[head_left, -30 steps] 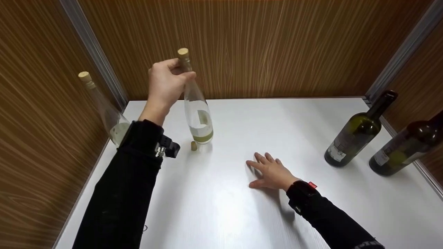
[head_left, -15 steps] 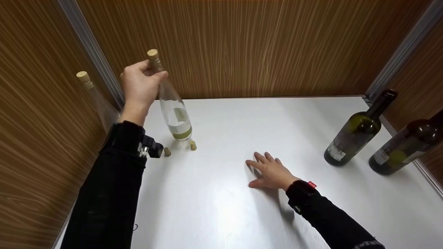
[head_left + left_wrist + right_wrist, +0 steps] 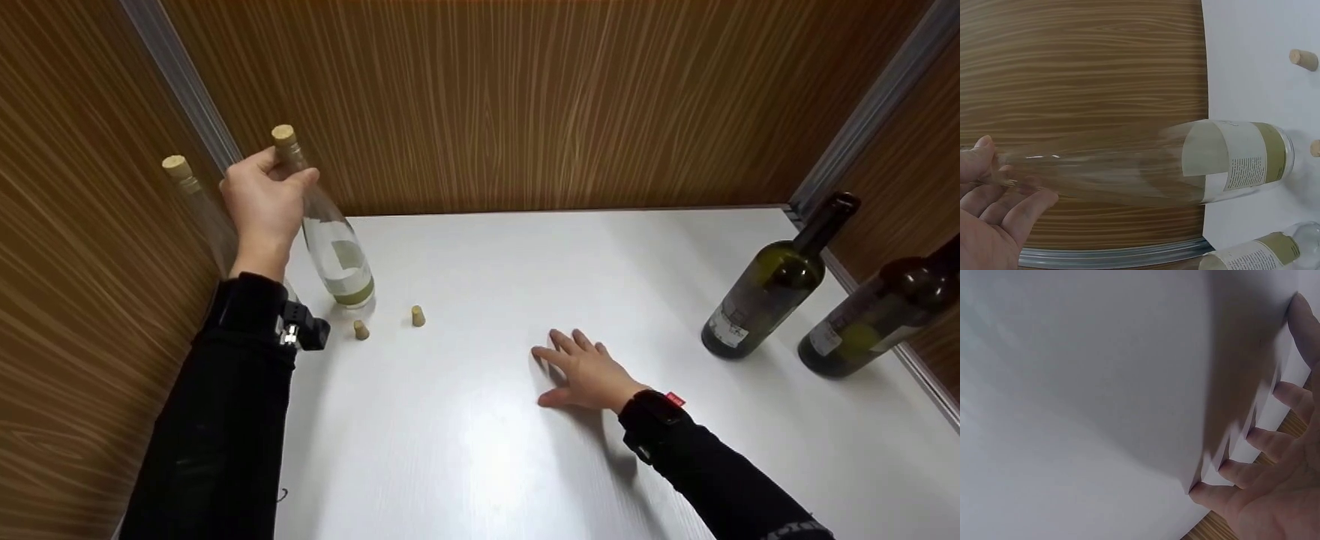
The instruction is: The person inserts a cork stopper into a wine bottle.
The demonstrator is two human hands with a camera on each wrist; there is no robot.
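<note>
Standing at the far left, against the wood-grain wall, is a second clear corked bottle, partly hidden behind the left forearm. Just right of it, the left hand curls its fingers and thumb round the neck of a clear glass bottle with a cork in its mouth; the bottle's base is on the white table, near the far left corner. Two loose corks lie near its base: a small cork and, to the right, another cork. Near the middle, the right hand rests flat on the table, fingers spread, holding nothing. At the far right stand a green wine bottle and a dark wine bottle, well apart from both hands.
</note>
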